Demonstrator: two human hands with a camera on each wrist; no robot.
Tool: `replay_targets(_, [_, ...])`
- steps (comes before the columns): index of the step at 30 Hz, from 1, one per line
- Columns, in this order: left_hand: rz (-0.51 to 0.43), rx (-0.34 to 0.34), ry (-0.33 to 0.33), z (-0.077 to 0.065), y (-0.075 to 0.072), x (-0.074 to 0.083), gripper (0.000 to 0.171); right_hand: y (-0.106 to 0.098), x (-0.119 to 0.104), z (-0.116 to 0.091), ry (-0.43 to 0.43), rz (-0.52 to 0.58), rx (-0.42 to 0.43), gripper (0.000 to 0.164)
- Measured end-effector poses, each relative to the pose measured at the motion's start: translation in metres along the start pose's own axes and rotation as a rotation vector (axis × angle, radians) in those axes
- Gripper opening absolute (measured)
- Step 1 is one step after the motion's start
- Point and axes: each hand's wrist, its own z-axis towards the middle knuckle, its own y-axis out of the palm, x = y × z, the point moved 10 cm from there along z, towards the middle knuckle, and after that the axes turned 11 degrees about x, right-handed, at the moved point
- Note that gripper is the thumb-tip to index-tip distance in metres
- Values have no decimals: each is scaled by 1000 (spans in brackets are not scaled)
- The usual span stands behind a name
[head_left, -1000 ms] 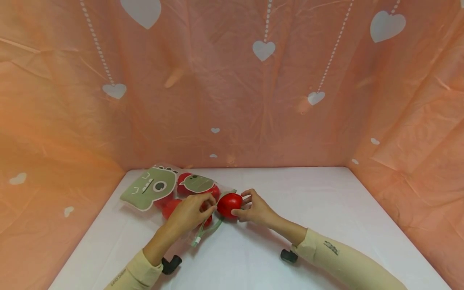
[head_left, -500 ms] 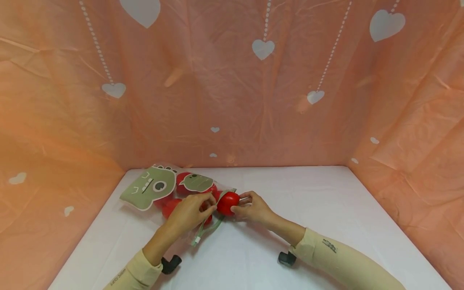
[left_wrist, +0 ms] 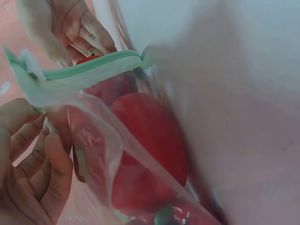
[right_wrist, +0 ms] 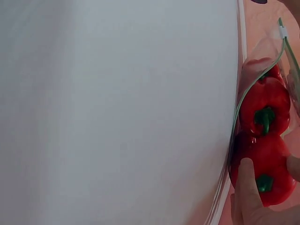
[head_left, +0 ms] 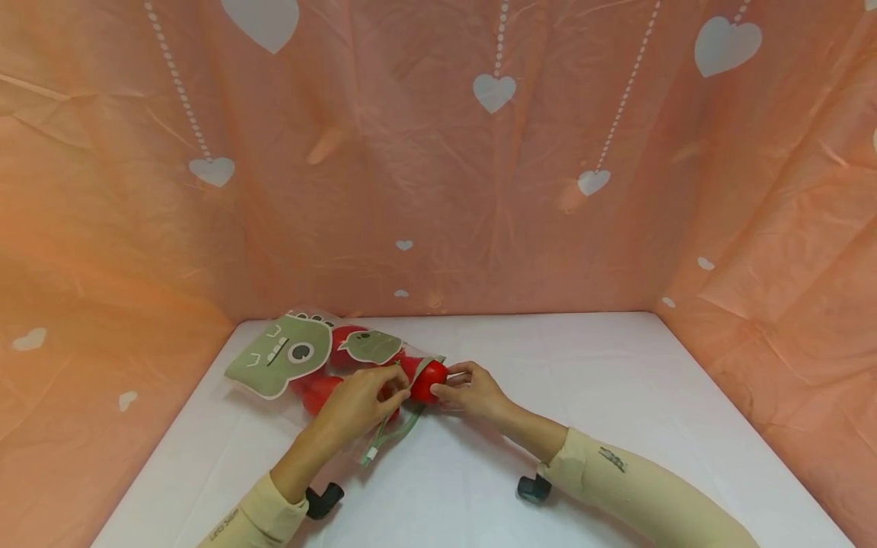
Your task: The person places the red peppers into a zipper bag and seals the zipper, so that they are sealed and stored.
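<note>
A clear zip bag [head_left: 277, 361] with green monster prints lies at the table's back left, with several red bell peppers [left_wrist: 150, 145] inside. Its green-edged mouth [left_wrist: 96, 68] faces right and gapes; a white slider [head_left: 372, 454] hangs at the near corner. My left hand [head_left: 359, 403] pinches the edge of the mouth between thumb and fingers. With thumb and fingertips, my right hand [head_left: 476, 392] grips another red bell pepper [head_left: 433, 378], which is partly within the mouth. In the right wrist view, this pepper [right_wrist: 258, 154] touches one deeper in the bag [right_wrist: 269, 98].
The white tabletop [head_left: 582, 358] extends to the right and in front of the bag. An orange curtain [head_left: 438, 190] with white hearts encloses the back and sides. Black wrist-worn devices sit under the left wrist [head_left: 325, 500] and right wrist [head_left: 534, 489].
My right hand has moved slightly left, carrying the bell pepper further into the bag's mouth, whose green edge now crosses over it. The left hand has stayed in place.
</note>
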Motion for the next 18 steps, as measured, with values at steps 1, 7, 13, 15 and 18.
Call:
replay_targets(1, [1,0,1,0,0,0,14,0,0,0,0,0,1,56])
replay_targets(7, [7,-5,-18,-1,-1,-1,16,3,-2,0,-9,-16,14,54])
replay_targets(13, [11,2,-14,-1,-2,0,15,7,-2,3,-25,6,13,56])
replay_targets(15, [10,0,-20,-1,-3,0,15,9,-3,4,-29,22,17,56])
replay_targets(18, [11,-3,-27,-1,-3,0,15,11,-3,4,-21,67,22,54])
